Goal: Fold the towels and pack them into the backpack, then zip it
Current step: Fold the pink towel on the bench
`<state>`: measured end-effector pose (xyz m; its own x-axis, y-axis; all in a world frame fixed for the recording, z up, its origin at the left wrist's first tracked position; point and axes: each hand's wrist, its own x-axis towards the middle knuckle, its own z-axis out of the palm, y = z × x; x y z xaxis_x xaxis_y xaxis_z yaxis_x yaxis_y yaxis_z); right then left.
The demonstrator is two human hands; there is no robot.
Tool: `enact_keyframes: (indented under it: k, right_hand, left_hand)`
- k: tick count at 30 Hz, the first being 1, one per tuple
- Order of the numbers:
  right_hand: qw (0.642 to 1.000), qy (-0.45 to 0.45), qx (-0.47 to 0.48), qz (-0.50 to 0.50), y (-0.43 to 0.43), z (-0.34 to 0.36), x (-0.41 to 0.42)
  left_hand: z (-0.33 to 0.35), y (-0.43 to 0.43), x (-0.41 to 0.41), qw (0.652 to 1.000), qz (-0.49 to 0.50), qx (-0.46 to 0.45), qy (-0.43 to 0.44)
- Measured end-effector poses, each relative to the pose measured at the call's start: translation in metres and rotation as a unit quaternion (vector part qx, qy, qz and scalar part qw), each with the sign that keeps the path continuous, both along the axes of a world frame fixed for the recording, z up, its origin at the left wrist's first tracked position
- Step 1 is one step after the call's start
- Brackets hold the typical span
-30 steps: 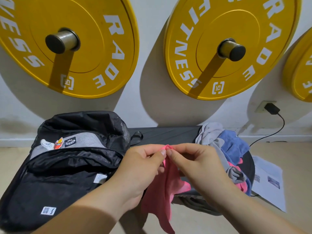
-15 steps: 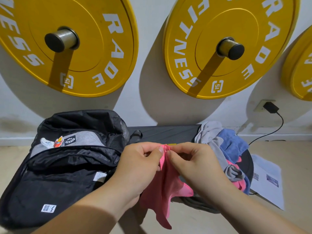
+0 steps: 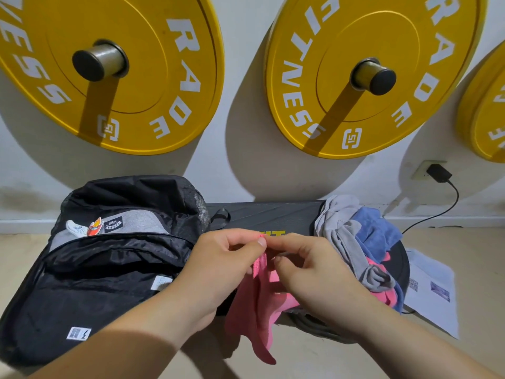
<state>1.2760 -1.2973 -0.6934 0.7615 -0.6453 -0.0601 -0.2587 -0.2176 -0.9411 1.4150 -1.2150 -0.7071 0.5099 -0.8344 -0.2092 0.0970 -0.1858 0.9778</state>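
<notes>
Looking down, we find both hands meeting at the middle of the view, above the near edge of a black counter (image 3: 273,214). The left hand (image 3: 226,269) pinches the top corner of a pink towel (image 3: 262,310) between thumb and fingertips. The right hand (image 3: 308,274) has its fingers curled, with forefinger and thumb at the same edge; it appears to pinch the cloth too, though the hand's own fingers partly hide the contact. The pink towel hangs loose and unfolded below the hands, its lower end dropping past the counter's near edge. To the left lies the black backpack (image 3: 109,269), unzipped, its main compartment gaping and a grey panel with stickers showing at its far side. To the right, well apart from the backpack, sits a rumpled pile of towels (image 3: 360,242) in grey, blue and pink. A printed paper sheet (image 3: 431,291) lies on the floor just right of the pile. On the far wall we see yellow weight plates (image 3: 136,77) on pegs, and a black charger (image 3: 438,172) plugged into a socket.
</notes>
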Motion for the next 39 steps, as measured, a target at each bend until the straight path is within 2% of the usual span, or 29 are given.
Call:
enact_keyframes:
  k: [3, 6, 8, 11, 13, 16, 18, 21, 23, 28, 30, 35, 39]
  right_hand:
    - [0.991, -0.042, 0.130, 0.002, -0.004, -0.003, -0.003]
    - [0.981, -0.058, 0.182, 0.007, -0.007, -0.007, -0.008]
    - [0.985, -0.054, 0.165, 0.014, -0.010, -0.013, -0.010]
    - [0.999, -0.037, -0.002, -0.039, -0.021, -0.020, -0.013]
    - [0.999, -0.010, -0.042, -0.030, -0.025, -0.016, -0.014]
    - [0.997, 0.019, -0.007, 0.068, -0.025, -0.010, -0.020]
    - [0.995, 0.023, 0.009, 0.102, -0.023, -0.005, -0.022]
    - [0.992, 0.037, 0.019, 0.119, -0.023, -0.002, -0.023]
    - [0.992, 0.046, 0.021, 0.113, -0.026, -0.002, -0.024]
    - [0.986, 0.154, -0.061, 0.034, -0.046, -0.016, -0.032]
    - [0.983, 0.175, -0.061, 0.014, -0.054, -0.023, -0.038]
    - [0.988, 0.149, -0.001, -0.032, -0.067, -0.019, -0.058]
    - [0.992, 0.039, 0.091, -0.080, -0.078, -0.012, -0.074]
  left_hand:
    - [0.007, 0.003, 0.003, 0.999, -0.039, -0.016, 0.033]
    - [0.007, 0.005, 0.005, 0.999, -0.030, -0.010, 0.017]
    - [0.005, 0.004, 0.005, 1.000, -0.006, 0.005, -0.024]
    - [0.008, 0.002, 0.006, 0.997, -0.008, 0.012, -0.074]
    - [0.016, 0.002, 0.005, 0.997, -0.036, -0.019, -0.065]
    - [0.033, 0.007, 0.001, 0.992, -0.085, -0.094, -0.015]
    - [0.040, 0.009, 0.003, 0.988, -0.080, -0.134, 0.000]
    - [0.037, 0.010, 0.016, 0.983, -0.045, -0.148, -0.094]
    - [0.032, 0.008, 0.022, 0.979, -0.019, -0.144, -0.140]
    - [0.020, 0.006, 0.037, 0.978, 0.040, -0.114, -0.172]
    - [0.013, 0.005, 0.045, 0.979, 0.041, -0.096, -0.177]
    - [0.004, 0.010, 0.063, 0.971, 0.071, -0.056, -0.223]
    - [0.005, 0.018, 0.071, 0.972, 0.070, -0.032, -0.220]
